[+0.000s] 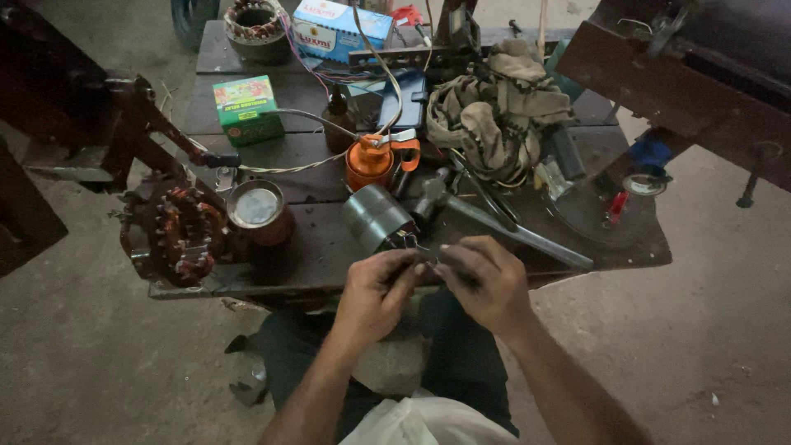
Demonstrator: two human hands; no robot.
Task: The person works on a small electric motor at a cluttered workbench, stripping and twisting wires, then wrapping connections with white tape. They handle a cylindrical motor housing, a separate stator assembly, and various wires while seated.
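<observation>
Landmark: the grey metal cylinder (377,217) lying on its side at the near middle of the dark wooden table (313,247).
Held thing: a small dark metal part (428,257), just in front of the cylinder at the table's near edge; its exact shape is too dim to tell.
Long axis: the part seems to run side to side, bridging the two hands.
Left hand (375,292): in front of the cylinder and a little left of the part, fingers curled narrow and pinching its left end.
Right hand (486,280): to the right of the cylinder, fingers closed narrow on the part's right end.
Nearer hand: both touch it; neither is clearly nearer.
Beside the cylinder: a hammer with a long grey handle (503,227) to its right, an orange oil can (368,162) behind it, a round copper-coloured tin (257,212) to its left, a copper-wound stator (177,235) further left.
</observation>
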